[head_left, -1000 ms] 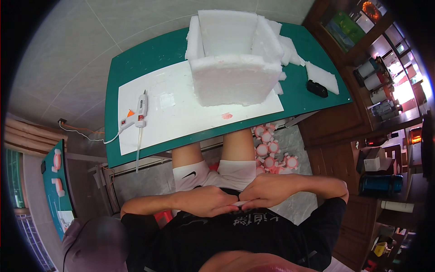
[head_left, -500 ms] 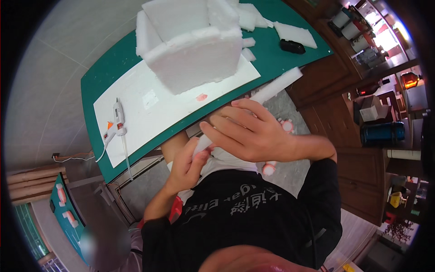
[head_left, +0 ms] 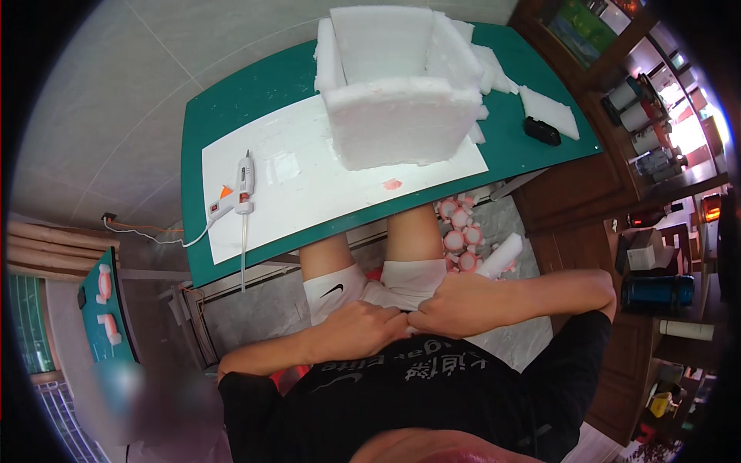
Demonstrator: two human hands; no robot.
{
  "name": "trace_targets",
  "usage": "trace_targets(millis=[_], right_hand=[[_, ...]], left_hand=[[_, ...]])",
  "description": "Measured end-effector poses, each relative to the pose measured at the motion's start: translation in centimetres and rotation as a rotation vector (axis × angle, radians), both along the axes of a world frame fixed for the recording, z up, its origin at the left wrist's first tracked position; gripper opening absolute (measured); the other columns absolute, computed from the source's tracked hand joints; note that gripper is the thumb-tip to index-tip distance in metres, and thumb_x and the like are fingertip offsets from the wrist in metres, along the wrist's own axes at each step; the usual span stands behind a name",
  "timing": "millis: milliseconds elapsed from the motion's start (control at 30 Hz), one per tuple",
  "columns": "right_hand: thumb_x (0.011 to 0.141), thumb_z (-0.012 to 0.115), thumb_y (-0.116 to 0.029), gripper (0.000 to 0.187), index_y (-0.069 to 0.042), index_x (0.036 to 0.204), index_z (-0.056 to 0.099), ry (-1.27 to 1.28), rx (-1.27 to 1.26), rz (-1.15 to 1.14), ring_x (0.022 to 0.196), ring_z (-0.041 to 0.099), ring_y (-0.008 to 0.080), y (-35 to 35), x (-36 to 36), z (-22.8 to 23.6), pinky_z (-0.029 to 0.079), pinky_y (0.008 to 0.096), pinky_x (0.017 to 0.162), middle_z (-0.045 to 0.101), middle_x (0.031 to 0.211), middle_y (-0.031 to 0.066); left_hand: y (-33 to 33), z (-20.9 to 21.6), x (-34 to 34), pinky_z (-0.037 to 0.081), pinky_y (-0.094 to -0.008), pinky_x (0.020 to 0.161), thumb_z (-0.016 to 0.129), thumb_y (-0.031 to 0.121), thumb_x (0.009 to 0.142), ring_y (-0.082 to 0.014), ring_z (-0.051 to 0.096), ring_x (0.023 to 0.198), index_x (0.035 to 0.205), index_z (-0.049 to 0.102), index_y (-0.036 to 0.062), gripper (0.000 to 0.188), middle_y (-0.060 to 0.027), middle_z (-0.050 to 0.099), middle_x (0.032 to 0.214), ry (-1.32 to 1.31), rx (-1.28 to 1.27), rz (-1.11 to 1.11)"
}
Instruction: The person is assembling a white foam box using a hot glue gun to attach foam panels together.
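My left hand point(head_left: 361, 328) and my right hand point(head_left: 451, 305) meet at my waist, over the hem of the black shirt point(head_left: 432, 386) and the top of the white shorts point(head_left: 413, 279). Both have their fingers curled in, fingertips almost touching. Whatever they pinch is hidden. Beyond my right forearm a white foam strip point(head_left: 502, 258) shows, partly covered by the arm; I cannot tell what it rests on. On the table ahead stands an open box of white foam slabs point(head_left: 405, 127). A white glue gun point(head_left: 245, 184) lies to its left.
The green table point(head_left: 270, 96) carries a white sheet point(head_left: 301, 201), foam offcuts point(head_left: 552, 112) and a black object point(head_left: 542, 131). Several pink-and-white round pieces point(head_left: 461, 239) lie on the floor under its front edge. Wooden cabinets point(head_left: 571, 255) stand at the right.
My hands have come down and together at my waist. The long foam strip that lay across them now shows only beyond my right forearm. The view has shifted, showing more of my legs.
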State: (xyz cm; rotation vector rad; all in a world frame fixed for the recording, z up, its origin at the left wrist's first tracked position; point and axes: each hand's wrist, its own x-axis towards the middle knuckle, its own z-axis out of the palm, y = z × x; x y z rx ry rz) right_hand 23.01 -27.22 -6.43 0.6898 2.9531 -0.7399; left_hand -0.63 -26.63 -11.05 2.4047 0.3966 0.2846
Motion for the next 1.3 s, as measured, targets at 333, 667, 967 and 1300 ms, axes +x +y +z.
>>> trace_targets(millis=[333, 667, 967, 1300], right_hand=[[0.097, 0.057, -0.035, 0.031, -0.006, 0.095, 0.063, -0.275, -0.282, -0.315, 0.072, 0.064, 0.0404, 2.4, 7.0, 7.7, 0.051, 0.0492, 0.064, 0.063, 0.073, 0.0164], [0.094, 0.066, -0.028, 0.066, 0.001, 0.147, 0.038, 1.086, -0.811, -0.767, 0.099, 0.058, 0.0161, 7.5, 6.7, 3.2, 0.047, 0.0315, 0.089, 0.056, 0.104, 0.0032], [0.095, 0.066, -0.018, 0.063, 0.0, 0.148, 0.038, 1.308, -0.8, -0.699, 0.109, 0.057, 0.0167, 9.7, 4.6, 0.6, 0.044, 0.0334, 0.1, 0.06, 0.116, 0.0085], [0.094, 0.061, -0.003, 0.06, 0.001, 0.147, 0.032, 1.706, -0.774, -0.667, 0.13, 0.05, 0.0266, 10.2, -1.3, 2.1, 0.042, 0.0363, 0.107, 0.053, 0.128, 0.013]], left_hand=[[4.2, 3.2, -4.0, 0.054, -0.0441, 0.073, 0.06, 0.022, 0.094, -0.0352, 0.066, 0.081, 0.108, 0.061, 0.005, 0.022, -0.0125, 0.065, 0.095, 0.314, -0.038, -0.294], [11.2, 4.1, -3.9, 0.048, -0.0422, 0.082, 0.067, 0.01, 0.088, -0.0362, 0.058, 0.092, 0.12, 0.059, 0.0032, 0.034, -0.0175, 0.058, 0.102, 0.0, 0.091, 0.51], [16.6, 0.9, -3.2, 0.044, -0.041, 0.096, 0.066, 0.004, 0.086, -0.0357, 0.053, 0.115, 0.132, 0.057, 0.0047, 0.047, -0.0163, 0.054, 0.13, -0.052, 0.689, 0.767], [10.6, 6.0, 0.6, 0.051, -0.0257, 0.075, 0.061, 0.001, 0.09, -0.0136, 0.062, 0.086, 0.145, 0.039, 0.0036, 0.058, -0.0115, 0.064, 0.113, -0.388, -0.472, 0.46]])
